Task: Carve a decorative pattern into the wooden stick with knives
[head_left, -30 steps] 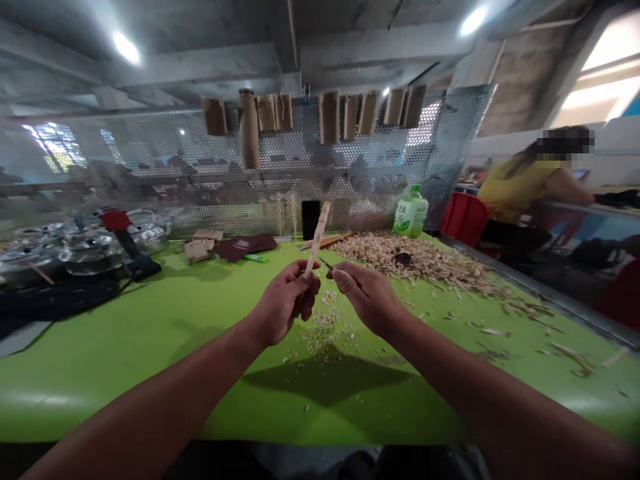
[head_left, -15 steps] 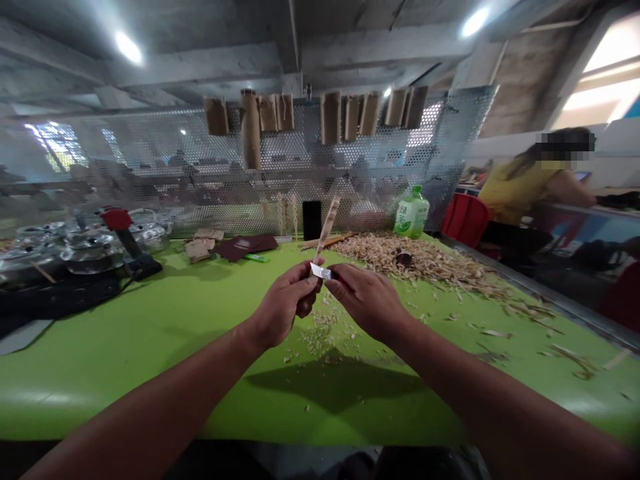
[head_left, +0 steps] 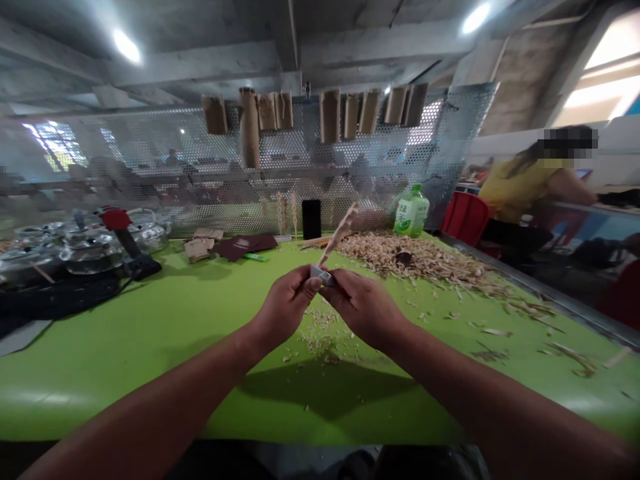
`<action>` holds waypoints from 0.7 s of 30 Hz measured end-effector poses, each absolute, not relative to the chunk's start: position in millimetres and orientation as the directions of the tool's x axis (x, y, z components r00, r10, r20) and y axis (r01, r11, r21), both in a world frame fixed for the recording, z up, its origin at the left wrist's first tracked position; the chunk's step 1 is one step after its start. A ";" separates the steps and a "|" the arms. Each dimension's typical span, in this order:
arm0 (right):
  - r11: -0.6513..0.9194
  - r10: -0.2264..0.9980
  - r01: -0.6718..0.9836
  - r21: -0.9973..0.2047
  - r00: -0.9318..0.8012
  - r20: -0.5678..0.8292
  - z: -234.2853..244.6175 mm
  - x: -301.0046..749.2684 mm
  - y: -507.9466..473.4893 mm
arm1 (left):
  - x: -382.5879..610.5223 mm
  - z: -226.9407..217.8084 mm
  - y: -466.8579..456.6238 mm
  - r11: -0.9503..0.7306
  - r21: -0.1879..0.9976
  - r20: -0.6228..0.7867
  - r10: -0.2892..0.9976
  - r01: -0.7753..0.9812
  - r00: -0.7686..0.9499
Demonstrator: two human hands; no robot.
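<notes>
My left hand (head_left: 290, 300) is closed around the lower end of a carved wooden stick (head_left: 341, 232), which leans up and to the right with a wavy outline. My right hand (head_left: 367, 303) grips a short-bladed carving knife (head_left: 323, 274). Its flat grey blade lies across the stick, close to my left thumb. The knife's handle is mostly hidden in my right fingers. Small wood chips (head_left: 320, 330) are scattered on the green tabletop (head_left: 175, 373) below both hands.
A heap of wood shavings (head_left: 425, 260) lies at the right, near a green tea bottle (head_left: 412, 212). A black phone (head_left: 311, 220) stands at the back. Metal kettles (head_left: 90, 250) and a red-and-black tool (head_left: 123, 237) are at the left. A person in yellow (head_left: 520, 180) sits at far right.
The stick has tilted further right and turned in my left hand. The blade's angle has shifted, and my hands have drawn slightly closer together.
</notes>
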State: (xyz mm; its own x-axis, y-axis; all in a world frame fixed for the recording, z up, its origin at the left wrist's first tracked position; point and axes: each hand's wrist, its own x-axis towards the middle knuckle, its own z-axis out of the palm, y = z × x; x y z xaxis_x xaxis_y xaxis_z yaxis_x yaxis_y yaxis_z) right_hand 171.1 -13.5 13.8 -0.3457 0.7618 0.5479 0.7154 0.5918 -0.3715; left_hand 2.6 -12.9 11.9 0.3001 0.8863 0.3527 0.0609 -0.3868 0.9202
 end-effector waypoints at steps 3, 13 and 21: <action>0.584 0.787 0.702 -0.408 -0.364 0.498 15.8 171.7 -14.5 | 3.4 9.8 -12.3 -0.347 0.938 0.334 0.880 -0.021 0.337; 0.594 0.778 0.714 -0.371 -0.392 0.491 17.8 172.3 -16.4 | 1.9 11.6 -10.7 -0.382 0.922 0.338 0.870 0.058 0.359; 0.596 0.761 0.733 -0.329 -0.385 0.521 20.7 169.7 -21.6 | 2.8 17.0 -14.7 -0.539 0.799 0.485 0.840 0.268 0.244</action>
State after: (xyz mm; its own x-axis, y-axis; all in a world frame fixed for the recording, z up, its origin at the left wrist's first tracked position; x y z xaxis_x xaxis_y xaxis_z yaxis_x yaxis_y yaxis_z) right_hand 169.7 -21.6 20.7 -0.3854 0.7614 0.5212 0.7326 0.5959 -0.3289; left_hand 2.8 -14.7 17.0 0.2439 0.8400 0.4846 0.2684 -0.5387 0.7986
